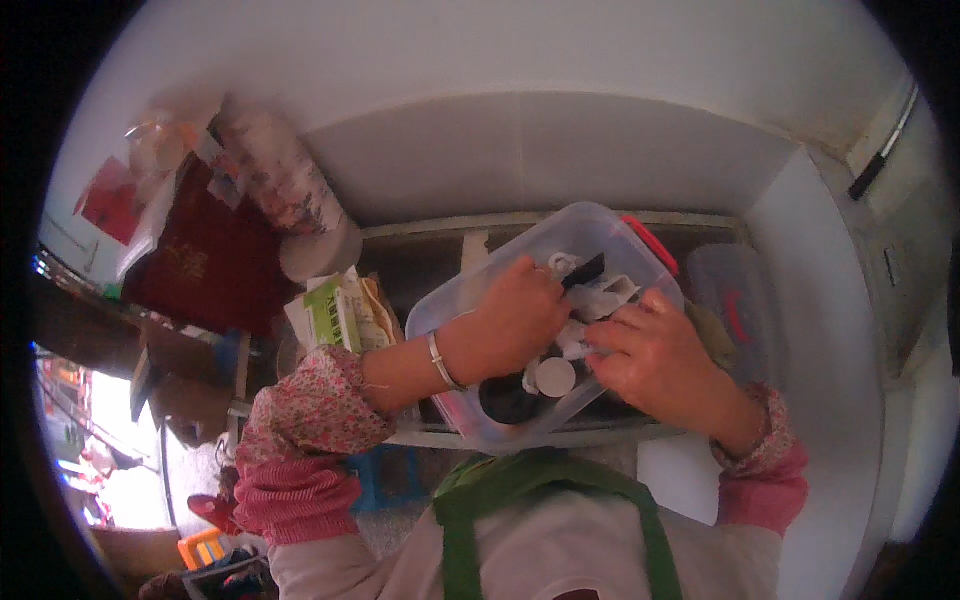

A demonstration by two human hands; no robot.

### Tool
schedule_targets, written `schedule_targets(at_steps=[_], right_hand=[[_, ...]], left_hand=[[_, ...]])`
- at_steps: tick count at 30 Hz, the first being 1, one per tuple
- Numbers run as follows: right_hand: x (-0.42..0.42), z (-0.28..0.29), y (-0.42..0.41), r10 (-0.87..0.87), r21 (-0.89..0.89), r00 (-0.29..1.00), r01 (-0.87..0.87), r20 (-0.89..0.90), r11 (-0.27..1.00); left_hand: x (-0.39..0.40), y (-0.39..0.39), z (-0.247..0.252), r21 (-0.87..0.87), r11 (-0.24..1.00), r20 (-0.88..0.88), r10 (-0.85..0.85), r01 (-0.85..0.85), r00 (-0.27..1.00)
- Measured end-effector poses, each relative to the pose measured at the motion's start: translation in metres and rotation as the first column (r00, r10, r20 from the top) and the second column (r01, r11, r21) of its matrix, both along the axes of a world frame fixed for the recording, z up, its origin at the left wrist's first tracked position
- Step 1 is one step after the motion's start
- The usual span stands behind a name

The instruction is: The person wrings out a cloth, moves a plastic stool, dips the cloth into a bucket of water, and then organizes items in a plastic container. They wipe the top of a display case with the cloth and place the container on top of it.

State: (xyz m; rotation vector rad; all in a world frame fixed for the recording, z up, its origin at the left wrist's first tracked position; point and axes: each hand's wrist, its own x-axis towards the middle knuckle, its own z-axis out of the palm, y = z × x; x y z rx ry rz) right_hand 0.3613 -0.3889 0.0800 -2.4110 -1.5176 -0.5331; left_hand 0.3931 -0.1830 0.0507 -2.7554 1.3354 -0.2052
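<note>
A clear plastic storage box (480,274) with a red latch (651,245) stands before me, tilted in the view. Both my hands are inside it. My left hand (525,315), with a bangle at the wrist, has its fingers curled down beside a black strip-like object (584,271); whether it grips that is hidden. My right hand (649,341) touches white crumpled pieces (574,339) with bent fingers, its hold unclear. Near them lie a translucent white plastic piece (606,298), a round white lid or disc (556,377) and a round black object (510,399).
Left of the box are a green and white packet (337,315), a large dark red box or bag (206,251) and a patterned roll-like package (281,169). Another clear container (739,307) stands at the right, beside a white panel (814,300). A blue stool (386,480) is below.
</note>
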Motion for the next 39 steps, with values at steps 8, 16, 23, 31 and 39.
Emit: schedule_targets(at_steps=[8, 16, 23, 31, 39], right_hand=[[0.05, -0.006, 0.001, 0.066, 0.078, 0.997, -0.07, 0.045, 0.995], [0.069, -0.023, 0.025, 0.259, 0.07, 0.919, -0.25, -0.296, 0.966], [0.061, 0.035, -0.015, -0.023, 0.164, 0.999, 0.016, 0.044, 0.986], [0.013, 0.083, -0.042, -0.166, 0.462, 0.969, 0.233, -0.182, 0.856], [0.044, 0.064, 0.044, 0.442, 0.174, 0.879, -0.414, -0.18, 0.893]], left_hand=[[-0.057, 0.017, 0.024, -0.062, 0.978, -0.096, 0.193, -0.199, 0.976], [-0.082, 0.025, 0.022, -0.23, 0.9, -0.211, 0.326, -0.371, 0.921], [-0.034, 0.017, 0.013, -0.436, 0.633, -0.609, 0.315, -0.639, 0.728], [0.029, -0.004, 0.001, -0.515, 0.79, -0.514, 0.027, -0.333, 0.858], [-0.012, 0.063, 0.065, -0.507, 0.723, -0.501, 0.196, -0.469, 0.843]])
